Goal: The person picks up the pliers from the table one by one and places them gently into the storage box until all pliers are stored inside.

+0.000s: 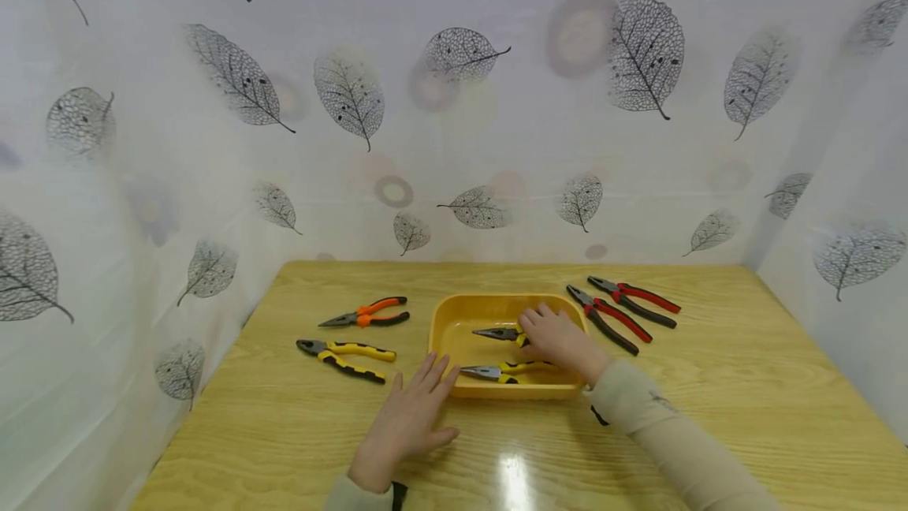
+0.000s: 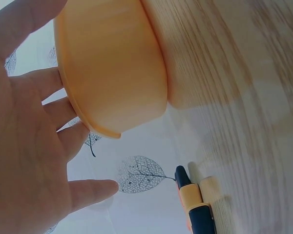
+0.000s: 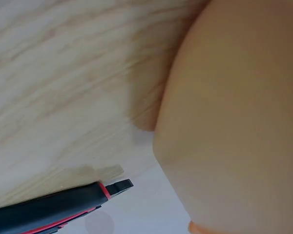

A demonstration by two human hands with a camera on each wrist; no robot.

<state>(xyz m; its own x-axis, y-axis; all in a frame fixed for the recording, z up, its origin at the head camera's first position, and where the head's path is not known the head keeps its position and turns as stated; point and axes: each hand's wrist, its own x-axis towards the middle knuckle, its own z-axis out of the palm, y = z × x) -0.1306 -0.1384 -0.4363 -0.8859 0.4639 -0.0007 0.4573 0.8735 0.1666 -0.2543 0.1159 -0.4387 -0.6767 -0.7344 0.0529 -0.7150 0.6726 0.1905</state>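
Observation:
A yellow-orange plastic tray (image 1: 511,392) stands on the table, and two needle-nose pliers with yellow-and-black handles lie in it. My right hand (image 1: 560,341) reaches over the tray's right side and grips the handles of the rear needle-nose pliers (image 1: 500,333), whose tips point left. The front needle-nose pliers (image 1: 509,369) lie along the near wall, their handle ends partly under my right wrist. With fingers spread, my left hand (image 1: 407,420) touches the tray's left front rim; the left wrist view shows its fingertips against the tray (image 2: 112,63). The right wrist view hides my right fingers behind the tray wall (image 3: 229,136).
Left of the tray lie orange-and-black needle-nose pliers (image 1: 365,314) and yellow-and-black combination pliers (image 1: 351,355). Two red-and-black pliers, one nearer (image 1: 603,314) and one farther (image 1: 634,298), lie to its right. A leaf-patterned curtain (image 1: 454,140) closes off the table's back and sides.

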